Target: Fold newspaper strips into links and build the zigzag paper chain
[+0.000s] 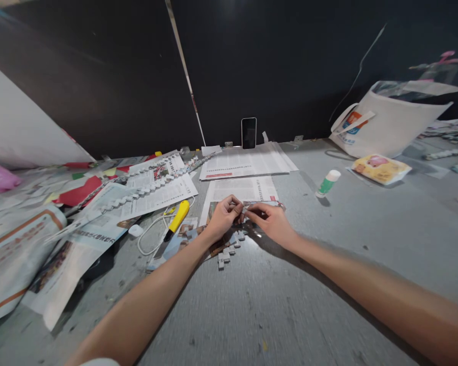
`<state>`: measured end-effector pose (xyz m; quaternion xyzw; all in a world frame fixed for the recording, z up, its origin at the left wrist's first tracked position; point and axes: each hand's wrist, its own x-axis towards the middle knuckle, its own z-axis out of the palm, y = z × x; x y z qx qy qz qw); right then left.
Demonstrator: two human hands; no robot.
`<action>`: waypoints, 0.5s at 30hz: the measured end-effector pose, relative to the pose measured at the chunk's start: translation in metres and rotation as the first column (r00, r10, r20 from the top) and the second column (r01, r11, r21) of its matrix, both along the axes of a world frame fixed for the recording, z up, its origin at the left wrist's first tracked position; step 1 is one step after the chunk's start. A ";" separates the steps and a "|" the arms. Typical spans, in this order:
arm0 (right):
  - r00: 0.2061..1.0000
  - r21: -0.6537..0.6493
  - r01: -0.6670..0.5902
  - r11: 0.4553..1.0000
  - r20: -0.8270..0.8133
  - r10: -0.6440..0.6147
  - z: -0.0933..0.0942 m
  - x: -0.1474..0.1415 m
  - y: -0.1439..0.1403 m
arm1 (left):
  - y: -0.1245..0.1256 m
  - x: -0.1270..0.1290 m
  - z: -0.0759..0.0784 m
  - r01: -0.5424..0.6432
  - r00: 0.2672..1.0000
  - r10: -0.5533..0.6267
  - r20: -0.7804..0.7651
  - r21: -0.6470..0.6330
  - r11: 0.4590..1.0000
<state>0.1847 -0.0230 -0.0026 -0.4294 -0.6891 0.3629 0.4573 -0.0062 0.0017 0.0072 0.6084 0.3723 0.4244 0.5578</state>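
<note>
My left hand [226, 217] is closed in a pinch at the upper end of a zigzag folded-paper chain [229, 252]. The pale chain hangs or lies from beneath my fingers toward me, over the edge of some printed sheets. Close beside it, my right hand [270, 219] pinches at the same end, its fingertips nearly meeting the left ones. A small whitish bit shows between the fingertips, too small to make out. Just beyond both hands lies a newspaper sheet [240, 189].
A yellow utility knife [179, 218], a white cable [147, 251] and longer paper chains [145, 190] lie to the left among printed sheets. A phone [249, 133] leans against the dark wall. Rightward are a glue stick [328, 184], a yellow packet [381, 169] and a white bag [393, 124].
</note>
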 end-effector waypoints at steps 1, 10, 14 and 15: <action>0.999 -0.024 -0.010 1.000 -0.034 0.009 0.000 0.000 0.000 | -0.001 0.000 0.000 0.013 1.000 -0.013 -0.017 0.002 1.000; 0.997 -0.092 -0.025 0.995 -0.074 0.018 0.003 0.001 0.003 | -0.003 0.000 -0.002 0.092 0.996 -0.092 -0.021 -0.004 0.996; 0.999 -0.060 0.010 0.998 -0.047 -0.013 0.003 0.002 0.004 | -0.002 0.001 -0.002 0.088 0.996 -0.088 -0.015 -0.002 0.996; 0.999 -0.060 0.011 0.998 -0.046 -0.014 0.003 0.002 0.004 | -0.002 0.001 -0.002 0.088 0.996 -0.088 -0.015 -0.001 0.996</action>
